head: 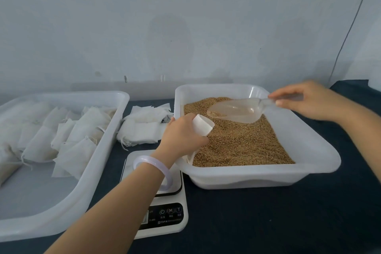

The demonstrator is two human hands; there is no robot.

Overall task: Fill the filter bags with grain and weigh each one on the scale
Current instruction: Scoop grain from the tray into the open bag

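One filter bag [203, 125], white and open-mouthed, is held over the grain [243, 142] near the left edge of the right-hand tub [309, 150]. The left hand [183, 134] has its fingers [203, 141] curled round the bag's lower part, and the mouth pokes out above them toward the right. One clear plastic scoop [237, 110] hovers just beyond that mouth without touching it, a few grains lying in its tip. The right hand [309, 100], a little blurred, pinches the scoop's handle between thumb and fingers. Two pale plastic tubs sit on the dark counter [268, 222]: the right one holds the grain, and the left tub [61, 202] holds a heap of white bags [68, 140], too overlapped to count. Between the tubs lies one loose pile of flat bags [144, 126]. One white scale [165, 212] stands in front of that pile, by the grain tub's near left corner. The left forearm, wearing one pale bracelet [152, 169], crosses over the scale's platform and hides much of it. One thin cable [350, 31] runs down the wall at far right.
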